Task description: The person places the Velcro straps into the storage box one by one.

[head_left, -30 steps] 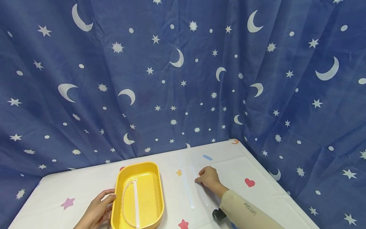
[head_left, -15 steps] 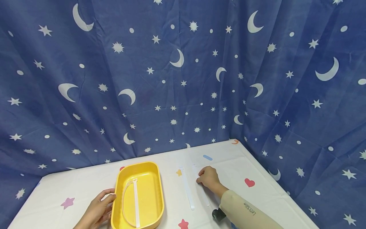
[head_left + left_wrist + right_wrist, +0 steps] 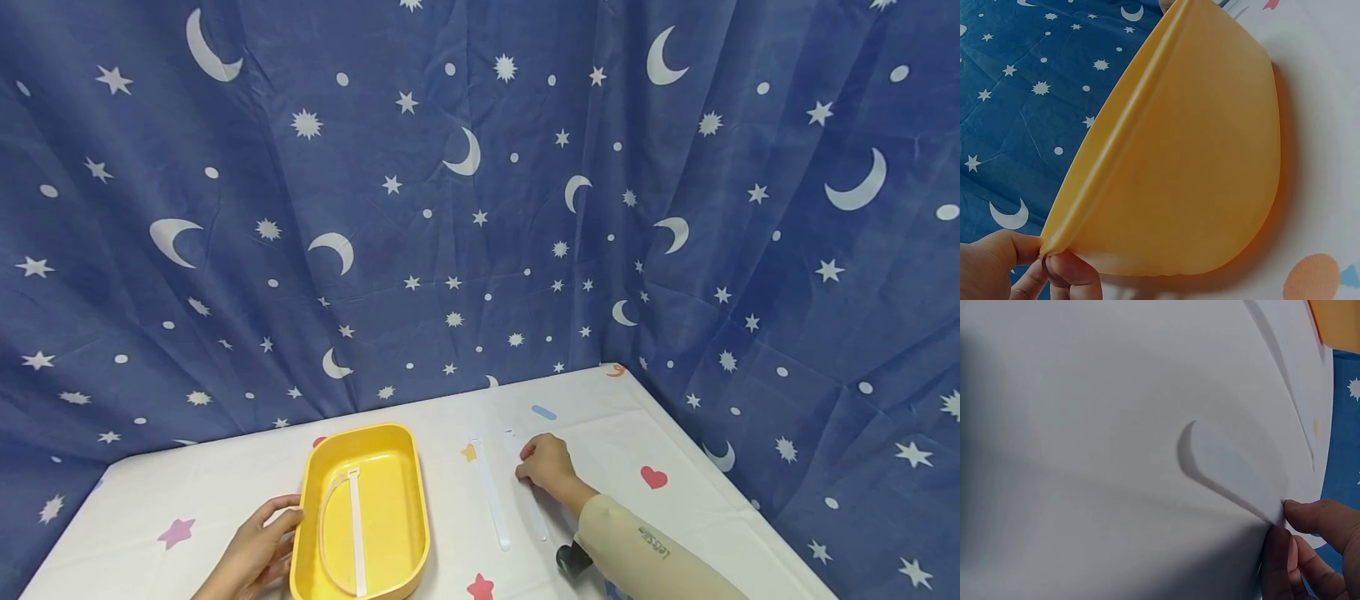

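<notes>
In the head view, my left hand (image 3: 255, 546) grips the left rim of a yellow plastic tub (image 3: 399, 525). The left wrist view shows thumb and fingers pinching that rim. Inside the tub lies a white strap (image 3: 357, 533) with a slotted end, its tail bent into a loop. To the tub's right, a second white strap (image 3: 492, 496) lies straight on the table. My right hand (image 3: 550, 465) pinches a third white strap (image 3: 1229, 465) between thumb and fingers, near its middle. Its rounded end shows in the right wrist view.
A black rounded object (image 3: 573, 561) sits by the right sleeve, partly hidden. A white cloth (image 3: 600, 417) printed with stars and hearts covers the table. Blue curtains (image 3: 420, 208) with moons and stars hang behind and to the right.
The far end of the pinched strap has shifted slightly to the right, together with my right hand. My left hand and the tub stay where they were.
</notes>
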A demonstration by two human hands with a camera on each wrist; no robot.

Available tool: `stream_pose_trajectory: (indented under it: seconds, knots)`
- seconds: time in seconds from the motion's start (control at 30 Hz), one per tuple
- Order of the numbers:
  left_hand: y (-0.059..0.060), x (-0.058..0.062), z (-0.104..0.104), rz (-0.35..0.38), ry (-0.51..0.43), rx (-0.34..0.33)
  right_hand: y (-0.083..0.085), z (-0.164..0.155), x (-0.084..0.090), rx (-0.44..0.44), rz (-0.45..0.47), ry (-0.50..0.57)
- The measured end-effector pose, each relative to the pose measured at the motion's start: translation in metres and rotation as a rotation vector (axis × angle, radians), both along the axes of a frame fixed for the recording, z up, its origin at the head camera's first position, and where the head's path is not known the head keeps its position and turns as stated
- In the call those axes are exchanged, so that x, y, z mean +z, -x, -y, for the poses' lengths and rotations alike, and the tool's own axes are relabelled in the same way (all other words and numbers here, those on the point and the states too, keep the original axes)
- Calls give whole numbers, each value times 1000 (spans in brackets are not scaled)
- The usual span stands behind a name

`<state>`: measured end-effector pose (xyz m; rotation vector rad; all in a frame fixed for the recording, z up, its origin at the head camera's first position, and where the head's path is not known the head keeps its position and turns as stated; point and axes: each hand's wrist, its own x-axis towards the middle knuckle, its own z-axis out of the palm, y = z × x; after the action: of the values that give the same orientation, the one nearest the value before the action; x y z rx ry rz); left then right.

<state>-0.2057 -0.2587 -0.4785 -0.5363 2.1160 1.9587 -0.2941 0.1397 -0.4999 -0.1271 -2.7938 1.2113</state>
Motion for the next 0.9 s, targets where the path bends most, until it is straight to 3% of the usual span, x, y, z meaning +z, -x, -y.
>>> stream_pose_trajectory:
  seconds: [0.43,0.9]
  knots:
    - [0,-1,1,11,8,4,2,-6,1,19,32,85]
    - [0,-1,1,4,-7,4,9,-7,-1,20,97,94]
